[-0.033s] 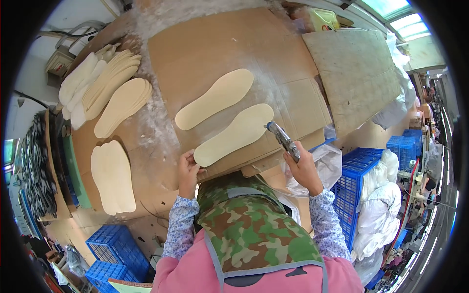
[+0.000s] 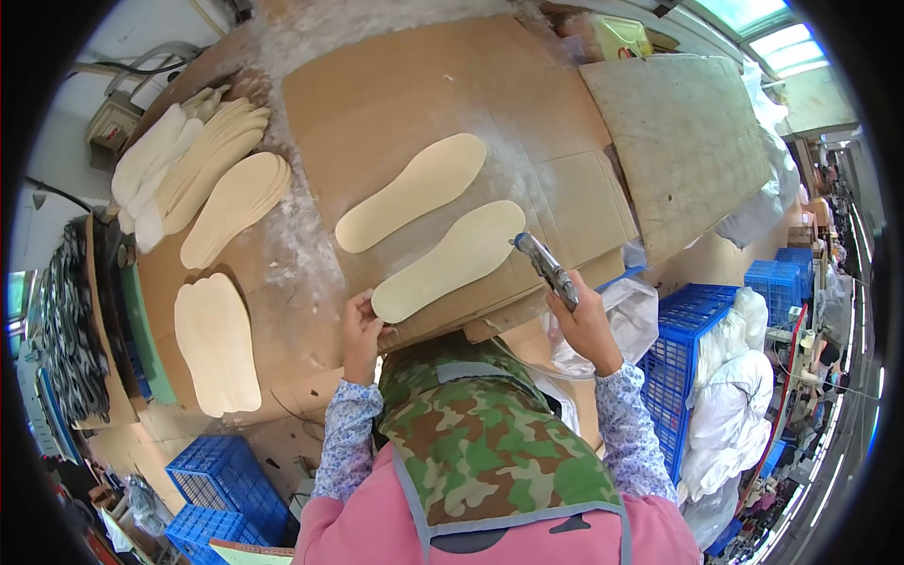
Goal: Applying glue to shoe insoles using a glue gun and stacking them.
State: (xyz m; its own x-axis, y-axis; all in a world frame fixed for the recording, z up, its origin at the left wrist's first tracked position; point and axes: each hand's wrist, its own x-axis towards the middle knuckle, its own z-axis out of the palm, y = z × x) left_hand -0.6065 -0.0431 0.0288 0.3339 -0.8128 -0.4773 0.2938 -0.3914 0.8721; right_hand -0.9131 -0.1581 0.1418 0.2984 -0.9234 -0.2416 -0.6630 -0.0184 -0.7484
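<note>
Two cream insoles lie side by side on a brown cardboard sheet (image 2: 414, 85) dusted with white powder. My left hand (image 2: 361, 330) pinches the heel end of the near insole (image 2: 452, 259) at the cardboard's front edge. My right hand (image 2: 589, 325) grips a metal spray gun (image 2: 546, 268) whose nozzle points at the toe end of that insole, just off its right side. The far insole (image 2: 414, 191) lies untouched behind it. A camouflage apron over pink clothing fills the lower middle of the view.
Fanned stacks of cream insoles (image 2: 202, 174) lie at the left, with a flat pair (image 2: 217, 344) nearer me. A grey board (image 2: 678, 132) sits at the right. Blue crates (image 2: 697, 330) and white bags (image 2: 730, 414) stand right of me, and more blue crates (image 2: 221, 480) at lower left.
</note>
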